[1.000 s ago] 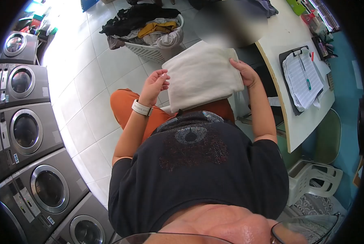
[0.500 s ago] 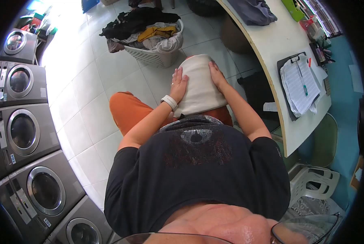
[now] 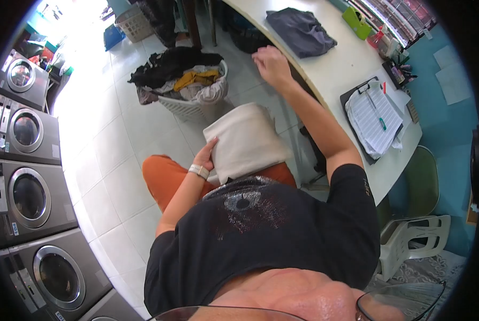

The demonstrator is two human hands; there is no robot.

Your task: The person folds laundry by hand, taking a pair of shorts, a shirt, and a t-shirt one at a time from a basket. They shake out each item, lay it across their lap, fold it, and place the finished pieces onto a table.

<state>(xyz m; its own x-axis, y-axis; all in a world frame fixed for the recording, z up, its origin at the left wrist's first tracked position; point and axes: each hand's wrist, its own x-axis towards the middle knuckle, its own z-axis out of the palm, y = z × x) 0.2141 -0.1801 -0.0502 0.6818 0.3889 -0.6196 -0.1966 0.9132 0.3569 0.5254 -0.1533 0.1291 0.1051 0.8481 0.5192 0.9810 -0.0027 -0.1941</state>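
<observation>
A folded cream cloth lies across the person's lap, over orange trousers. My left hand, with a white watch at the wrist, holds the cloth's left edge, the thumb on top and the other fingers hidden beneath it. Away from the cloth, my right hand is raised near the white table's edge, its fingers bent and partly blurred; whether anything is in them does not show. Beyond the hand, a folded grey-blue garment rests on the table.
A white laundry basket heaped with clothes stands on the tiled floor ahead. Stacked machines line the left side. On the table are a clipboard with papers and a green holder. A white plastic chair is at lower right.
My right hand has left the cloth and moved forward and up towards the table's edge. My left hand stays at the cloth, which has tilted and shifted slightly left. The camera view has turned.
</observation>
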